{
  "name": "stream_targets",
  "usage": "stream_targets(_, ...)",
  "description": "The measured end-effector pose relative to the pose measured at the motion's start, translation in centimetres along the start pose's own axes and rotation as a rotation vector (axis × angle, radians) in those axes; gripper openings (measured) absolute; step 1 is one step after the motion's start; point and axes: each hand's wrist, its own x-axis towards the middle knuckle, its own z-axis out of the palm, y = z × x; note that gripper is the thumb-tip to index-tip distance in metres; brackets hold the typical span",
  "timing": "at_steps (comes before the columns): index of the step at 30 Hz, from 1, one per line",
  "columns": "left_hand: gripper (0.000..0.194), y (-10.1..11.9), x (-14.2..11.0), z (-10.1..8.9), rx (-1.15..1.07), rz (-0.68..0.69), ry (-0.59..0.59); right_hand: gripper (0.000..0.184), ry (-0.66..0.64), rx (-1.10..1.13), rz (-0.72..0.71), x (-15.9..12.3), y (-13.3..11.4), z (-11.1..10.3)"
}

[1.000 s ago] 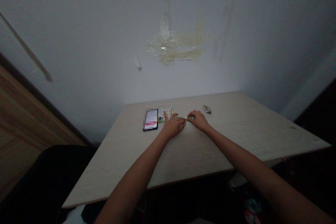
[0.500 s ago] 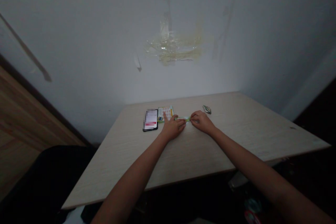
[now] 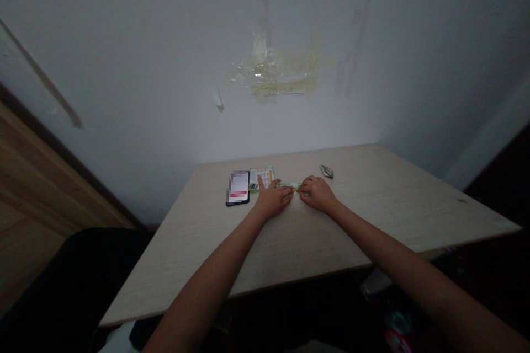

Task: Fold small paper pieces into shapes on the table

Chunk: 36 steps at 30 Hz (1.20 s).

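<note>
A narrow green-and-white folded strip (image 3: 295,185), perhaps paper, lies on the table between my hands. My left hand (image 3: 272,201) rests palm down with its fingers spread, the right-side fingers against the strip's near edge. One of its fingers reaches over a printed sheet (image 3: 265,174) with rows of small pictures. At the strip's right end, my right hand (image 3: 318,194) has its fingers bent and pressed together on it. The fingertips partly hide both ends of the strip.
A phone (image 3: 238,190) with a lit screen lies left of the printed sheet. Behind my right hand is a small crumpled wrapper (image 3: 327,171). The pale wooden table (image 3: 397,198) meets a wall with peeling clear tape (image 3: 273,74). A dark chair (image 3: 86,270) stands at the left.
My right hand has lowered and flattened slightly over the strip's right end, its fingers covering it more. The left hand has hardly moved.
</note>
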Motion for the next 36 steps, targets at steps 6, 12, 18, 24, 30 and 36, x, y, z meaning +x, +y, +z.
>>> stream_targets(6, 0.03, 0.0, 0.0, -0.1, -0.012, 0.005, -0.007, 0.02, 0.021, -0.043, 0.131, 0.0, 0.3, -0.1)
stream_targets(12, 0.031, 0.0, -0.1, -0.2, -0.018, 0.019, -0.006, 0.021, 0.049, -0.046, 0.177, 0.1, 0.4, -0.1)
stream_targets(18, 0.032, -0.4, 0.0, 0.3, -0.011, 0.005, -0.04, 0.021, 0.047, -0.113, 0.165, 0.1, 0.4, 0.0)
stream_targets(24, 0.034, -0.5, 0.0, 0.8, -0.025, 0.022, -0.01, 0.021, 0.089, -0.082, 0.099, 0.1, 0.9, 0.4)
stream_targets(30, 0.035, -0.5, 0.0, 0.8, -0.031, 0.022, -0.017, 0.02, 0.064, -0.034, -0.022, 0.3, 1.6, 1.1)
stream_targets(36, 0.035, -0.4, 0.0, 0.6, -0.025, 0.004, -0.033, 0.018, 0.055, -0.025, -0.108, 0.3, 2.0, 1.1)
